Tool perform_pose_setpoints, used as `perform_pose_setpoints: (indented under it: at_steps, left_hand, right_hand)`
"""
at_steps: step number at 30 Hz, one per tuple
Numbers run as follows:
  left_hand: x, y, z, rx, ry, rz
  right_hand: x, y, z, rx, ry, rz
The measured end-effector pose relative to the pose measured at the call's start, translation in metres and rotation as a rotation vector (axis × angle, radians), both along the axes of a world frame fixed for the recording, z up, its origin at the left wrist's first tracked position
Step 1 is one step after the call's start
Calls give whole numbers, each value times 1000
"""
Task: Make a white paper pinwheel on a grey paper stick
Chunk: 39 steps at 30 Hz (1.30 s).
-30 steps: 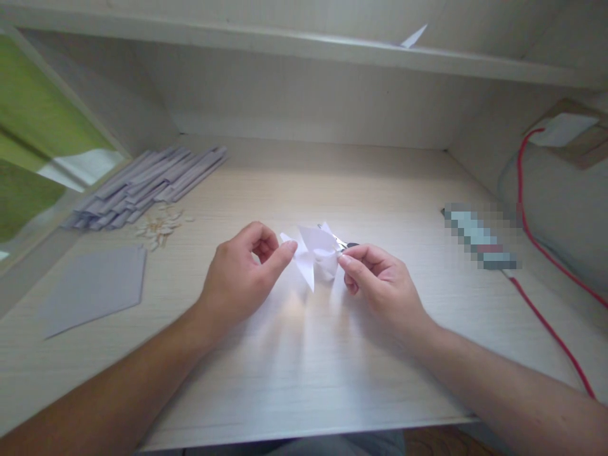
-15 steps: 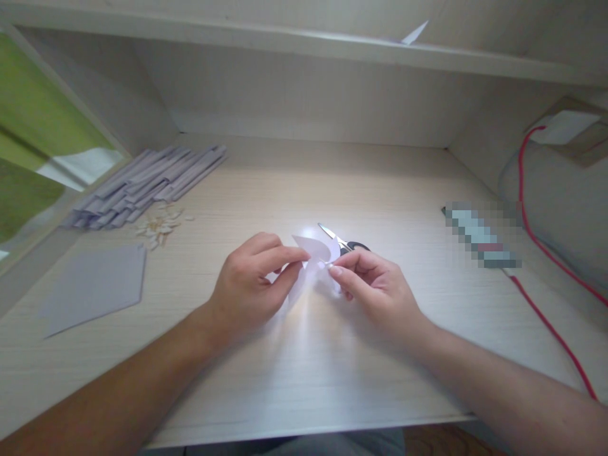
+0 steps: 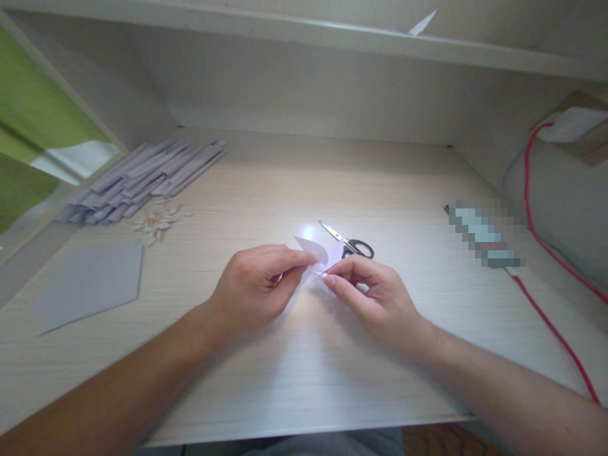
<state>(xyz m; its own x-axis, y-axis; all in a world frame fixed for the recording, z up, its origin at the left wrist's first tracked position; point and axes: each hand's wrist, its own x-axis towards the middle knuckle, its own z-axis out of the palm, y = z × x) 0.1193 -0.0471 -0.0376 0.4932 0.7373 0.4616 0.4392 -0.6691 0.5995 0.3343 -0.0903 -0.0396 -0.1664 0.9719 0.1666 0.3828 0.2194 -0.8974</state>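
My left hand (image 3: 263,280) pinches a thin white paper (image 3: 311,249) between thumb and fingertips; the sheet is bent into a curve. Close beside it, my right hand (image 3: 376,290) is closed in a pinch on a small white piece (image 3: 323,275), whose thin tip points at the curled paper. Whether the tip touches the paper I cannot tell. Just behind my right hand lie scissors (image 3: 356,246) with black handles, blades slightly apart and pointing to the back left. Left of my left hand is a small heap of pale slivers (image 3: 159,221) with thin stems.
Folded paper strips (image 3: 156,174) are piled at the back left, with a stack of white sheets (image 3: 95,275) in front. On the right lies a blurred-out device (image 3: 482,234) with a red cable (image 3: 555,335). A shelf (image 3: 266,31) spans the back; paper (image 3: 422,23) sticks out there.
The small white piece in my right hand has moved left and slightly down, nearer the paper. My hands are closer together, and more of the scissors' handles shows. The view has shifted slightly.
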Motion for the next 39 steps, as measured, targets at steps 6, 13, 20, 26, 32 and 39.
perform_pose_setpoints:
  at_steps: [6,13,20,26,32,39]
  left_hand:
    - [1,-1,2,-80,-27,-13]
    - [3,1,5,-105,-62,-41]
    - [4,1,6,-132,-89,-83]
    - [4,2,4,-151,-111,-93]
    - [4,2,5,-169,-102,-104]
    - [4,3,7,-151,-70,-78]
  right_hand:
    - [0,-1,1,8,4,-9]
    - [0,-1,2,-3,-5,5]
    - [0,-1,1,-18,-9,4]
    - [0,1,-1,-18,-12,23]
    - [1,-1,-2,-12,-45,30]
    - [1,1,0,-39,-10,-13]
